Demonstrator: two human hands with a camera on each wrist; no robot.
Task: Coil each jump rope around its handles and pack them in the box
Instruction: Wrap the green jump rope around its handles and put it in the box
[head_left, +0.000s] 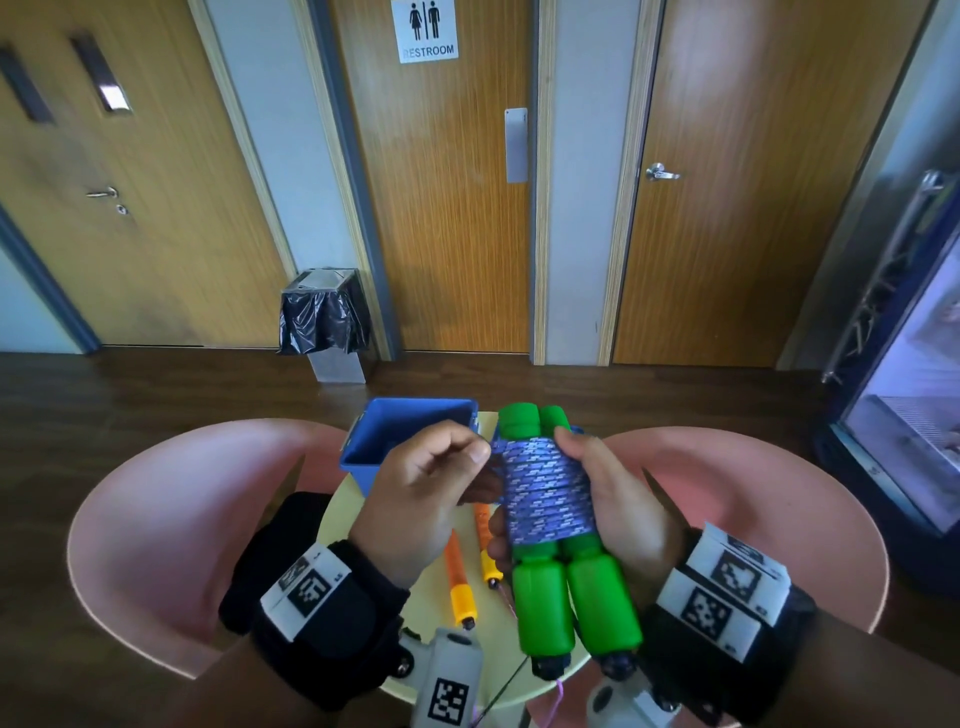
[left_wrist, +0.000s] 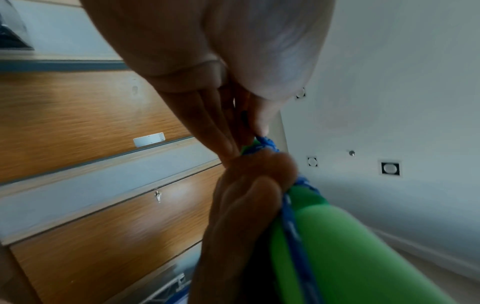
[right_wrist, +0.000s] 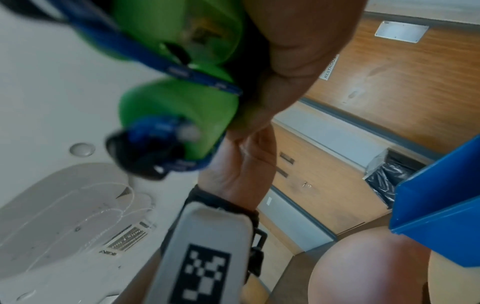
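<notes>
A white sign (head_left: 429, 31) at twelve o'clock, on the middle wooden door (head_left: 441, 208), reads RESTROOM under two pictogram figures; the same word shows sideways in the right wrist view. Black-and-white square code tags sit on both wristbands, and their patterns are not readable as text.

The right hand (head_left: 618, 499) wraps its fingers round the green handles (head_left: 571, 592) of a jump rope, held side by side above the counter (head_left: 431, 597), thumb at the top of the blue-and-white rope coil (head_left: 548, 483) wound tightly about them. The left hand (head_left: 426, 483) pinches the loose rope end between thumb and fingertips at the coil's upper left corner; in the left wrist view the pinch is blurred, so how much rope is left free is hard to judge.

A second rope with orange handles (head_left: 457, 577) lies uncoiled on the counter at six o'clock, below the hands. The blue box (head_left: 405, 441) stands open on the counter at eleven o'clock from the coil, just behind the left hand.

The counter is a small round pale yellow top between two pink chairs (head_left: 182, 519). Beyond it lie a dark wood floor, three wooden doors with grey frames, a bin with a black liner (head_left: 324, 317) at ten o'clock, and a glass-fronted cabinet (head_left: 914, 389) at three o'clock.
</notes>
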